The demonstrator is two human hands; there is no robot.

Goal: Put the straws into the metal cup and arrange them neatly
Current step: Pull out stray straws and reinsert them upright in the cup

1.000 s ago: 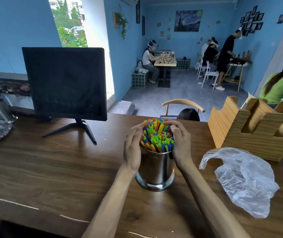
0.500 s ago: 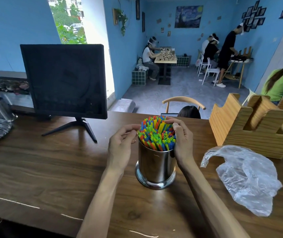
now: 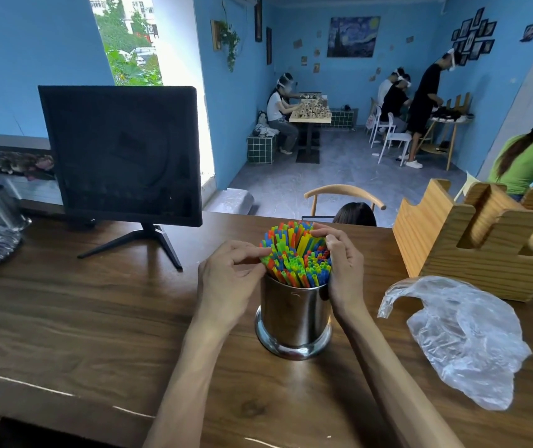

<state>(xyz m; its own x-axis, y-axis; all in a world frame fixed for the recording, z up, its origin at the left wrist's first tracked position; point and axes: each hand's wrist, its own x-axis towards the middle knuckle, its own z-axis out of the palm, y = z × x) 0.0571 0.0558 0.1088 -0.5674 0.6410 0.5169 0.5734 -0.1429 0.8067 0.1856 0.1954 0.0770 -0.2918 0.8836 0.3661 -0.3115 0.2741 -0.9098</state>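
Here both hands (image 3: 291, 273) cup the straws (image 3: 297, 257).

Daylight poured in from the window (image 3: 126, 40) at upper left, which was blown out to near white along its right edge. The room was evenly bright, with soft shadows. The metal cup (image 3: 294, 315) carried mirror glare, and the counter (image 3: 80, 318) showed a dull sheen. Wide-angle distortion bowed the edges, and the wooden rack (image 3: 485, 240) at right was smeared with blur.
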